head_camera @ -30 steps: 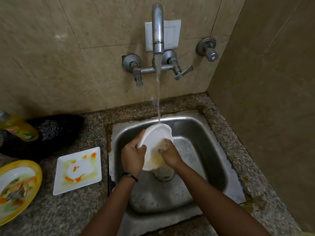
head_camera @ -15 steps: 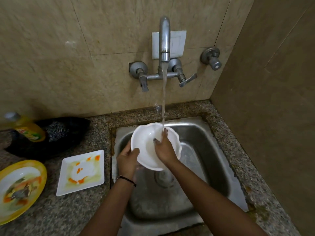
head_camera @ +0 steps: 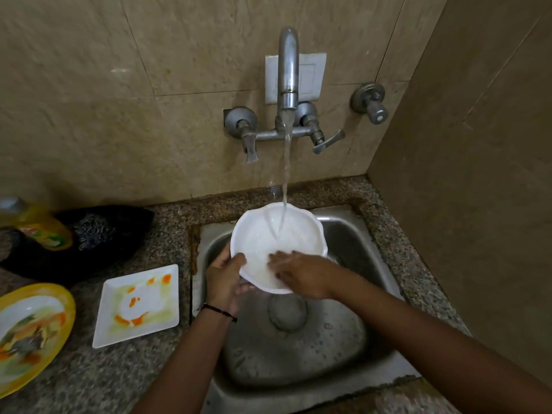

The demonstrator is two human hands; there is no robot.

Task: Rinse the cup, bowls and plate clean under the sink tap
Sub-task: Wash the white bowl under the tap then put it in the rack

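Observation:
A white scalloped bowl (head_camera: 277,234) is held over the steel sink (head_camera: 352,342), its inside facing up under the running tap (head_camera: 288,76). Water falls into its far half. My left hand (head_camera: 224,279) grips the bowl's left rim from below, thumb on the edge. My right hand (head_camera: 301,273) lies inside the bowl's near part, fingers spread flat and blurred against the wet surface. On the counter to the left sits a square white plate (head_camera: 140,306) smeared with orange and yellow sauce. A round yellow-rimmed plate (head_camera: 27,330) with food stains lies at the far left.
A yellow dish-soap bottle (head_camera: 38,225) lies on a black cloth with a scrubber (head_camera: 95,231) at the back left. Two tap levers (head_camera: 327,141) and a separate valve (head_camera: 372,104) stick out of the tiled wall. A side wall closes the right.
The bowl went from tilted on edge to inside up under the stream. My right hand moved from its back into the bowl, then slid to the near side.

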